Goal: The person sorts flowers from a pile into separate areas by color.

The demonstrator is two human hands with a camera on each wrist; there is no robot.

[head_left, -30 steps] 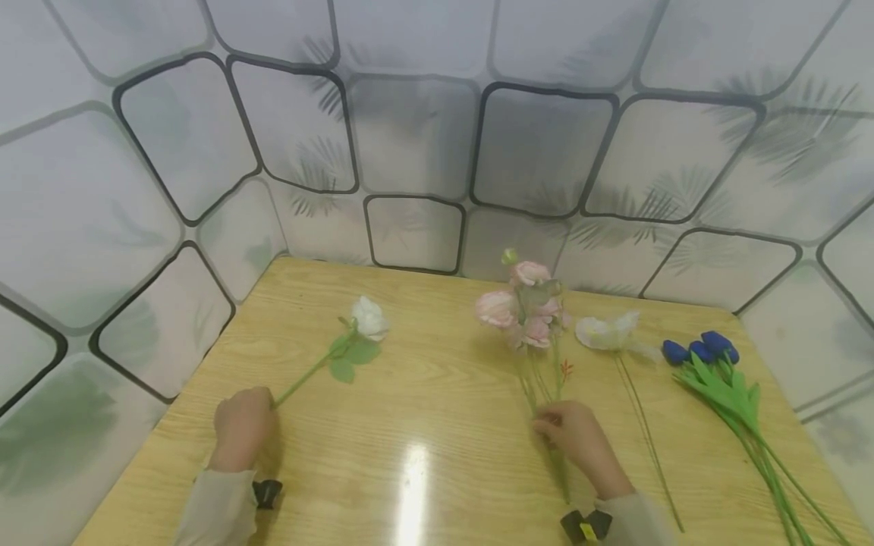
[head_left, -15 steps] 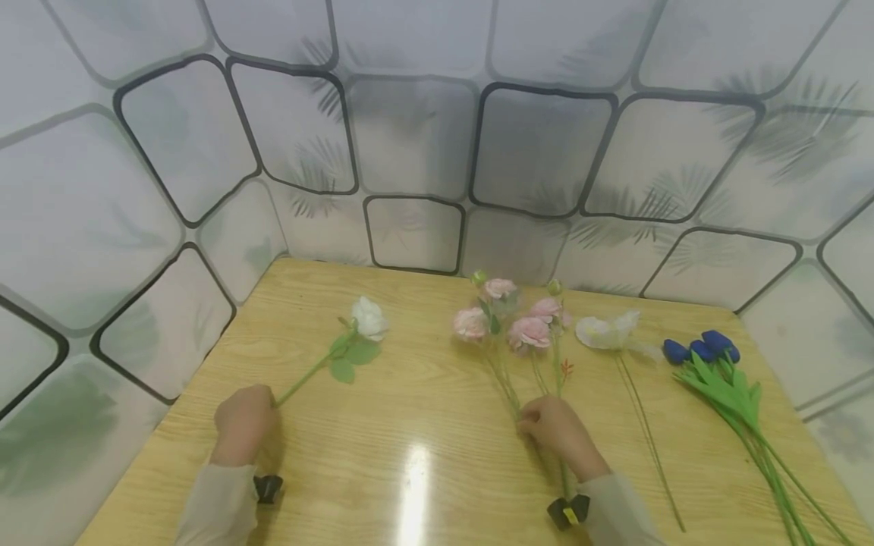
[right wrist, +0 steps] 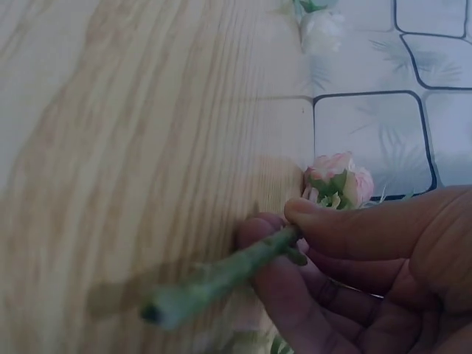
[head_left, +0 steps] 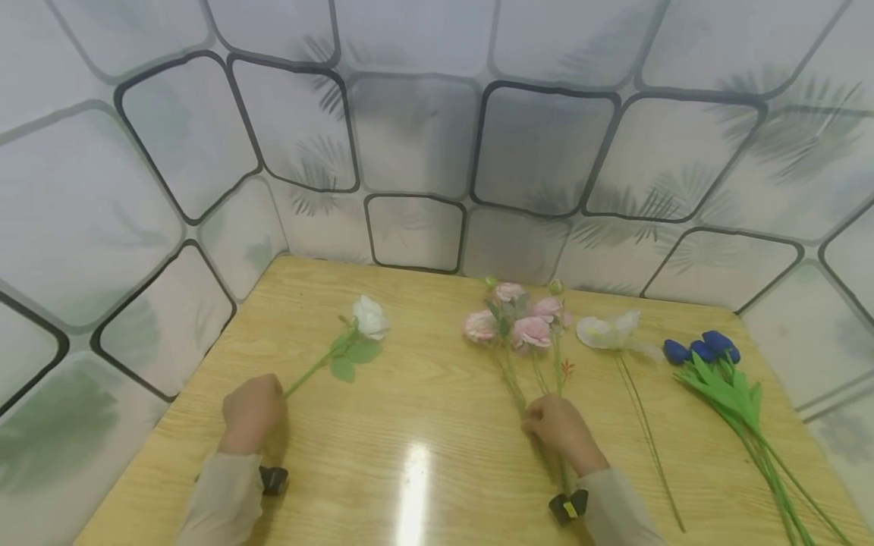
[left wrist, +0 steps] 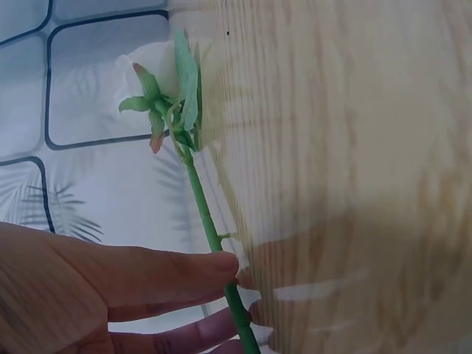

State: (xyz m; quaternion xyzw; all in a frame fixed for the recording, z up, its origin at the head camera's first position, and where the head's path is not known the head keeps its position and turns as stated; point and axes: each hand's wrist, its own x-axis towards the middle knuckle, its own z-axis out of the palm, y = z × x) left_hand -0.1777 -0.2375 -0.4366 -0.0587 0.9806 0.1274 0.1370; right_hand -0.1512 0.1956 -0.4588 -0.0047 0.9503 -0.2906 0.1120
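A white rose (head_left: 369,318) with green leaves lies on the left half of the table. My left hand (head_left: 253,413) holds its lower stem; in the left wrist view, thumb and fingers are around the green stem (left wrist: 199,184). Right of centre, my right hand (head_left: 563,432) pinches the stem of a pink flower spray (head_left: 481,326). Close up in the right wrist view, thumb and forefinger grip this stem (right wrist: 221,280), its cut end pointing toward the camera. Another pink flower spray (head_left: 532,331) lies right beside it, its stem passing partly hidden behind the right hand.
To the right lies a pale white flower (head_left: 608,331) on a long thin stem. Farther right are blue tulips (head_left: 717,346) with green leaves. The wooden table (head_left: 437,379) meets a patterned wall (head_left: 416,136) at the back and sides.
The held pink spray has swung left and lower toward the table, then slightly back right, with the right hand shifting left. My left hand has slid slightly up and right along the rose stem.
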